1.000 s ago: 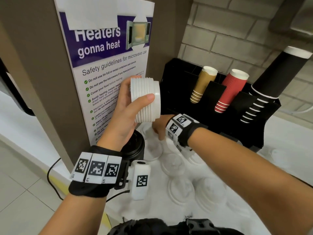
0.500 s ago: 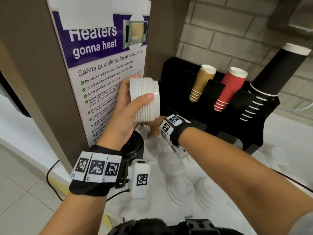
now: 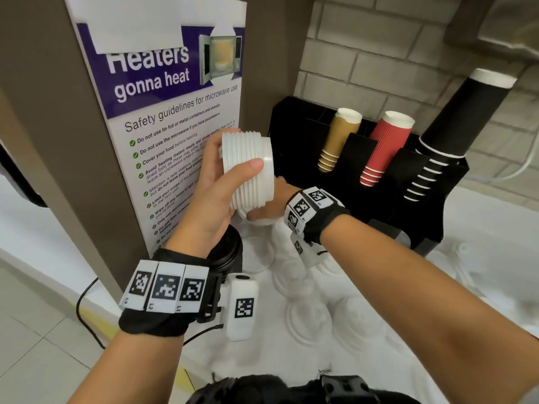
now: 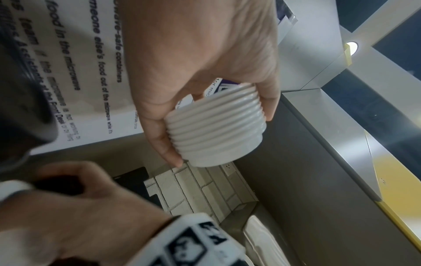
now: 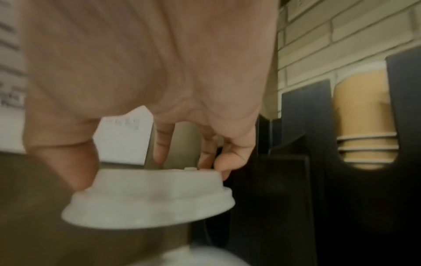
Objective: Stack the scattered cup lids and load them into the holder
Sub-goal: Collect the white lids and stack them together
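My left hand grips a stack of white cup lids on its side, thumb across the ribbed rims, raised in front of the poster; the same stack shows in the left wrist view. Just below it my right hand holds a single white lid by its raised top, thumb on one side and fingers on the other, lifted off the counter. Several more white lids lie scattered on the white counter. The black holder stands behind, to the right.
The holder carries sleeves of brown cups, red cups and black cups. A black lidded cup stands beside my left wrist. A pillar with a microwave poster rises at left; a brick wall is behind.
My right hand has closed on a lid under the stack and raised it toward the stack's lower end. The left hand holds the stack steady.
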Tool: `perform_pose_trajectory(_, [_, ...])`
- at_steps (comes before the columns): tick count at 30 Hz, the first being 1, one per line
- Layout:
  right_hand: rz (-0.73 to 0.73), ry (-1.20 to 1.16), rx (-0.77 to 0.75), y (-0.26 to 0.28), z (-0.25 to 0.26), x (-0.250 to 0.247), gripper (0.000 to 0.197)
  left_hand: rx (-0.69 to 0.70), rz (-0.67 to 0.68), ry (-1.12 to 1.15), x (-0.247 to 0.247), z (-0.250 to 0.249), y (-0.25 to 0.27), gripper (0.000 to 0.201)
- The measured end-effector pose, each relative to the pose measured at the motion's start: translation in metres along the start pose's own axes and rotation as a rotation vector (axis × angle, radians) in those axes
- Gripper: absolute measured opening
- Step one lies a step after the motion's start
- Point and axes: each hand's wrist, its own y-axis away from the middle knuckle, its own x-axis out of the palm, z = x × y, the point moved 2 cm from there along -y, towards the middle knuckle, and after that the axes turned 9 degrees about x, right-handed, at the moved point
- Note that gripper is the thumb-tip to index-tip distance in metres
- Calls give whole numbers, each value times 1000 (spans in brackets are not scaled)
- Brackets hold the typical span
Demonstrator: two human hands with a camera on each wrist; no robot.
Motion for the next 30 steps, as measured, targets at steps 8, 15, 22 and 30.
perform_pose_trajectory(8, [-123, -859, 43, 98, -67, -46, 47, -43, 101, -17, 25, 17, 7, 65])
perform_pose_trajectory(15, [-287, -1496, 116, 186, -93, -2, 41, -146, 217, -35, 49, 47, 23, 64])
perform_pose_trajectory(22, [-418, -1526, 205, 214, -94, 16, 37, -213, 295, -36, 82, 72, 48, 71])
perform_pose_trajectory(30, [-449, -1449, 193, 235, -96, 11, 42, -268, 419, -27, 95, 75, 58, 71])
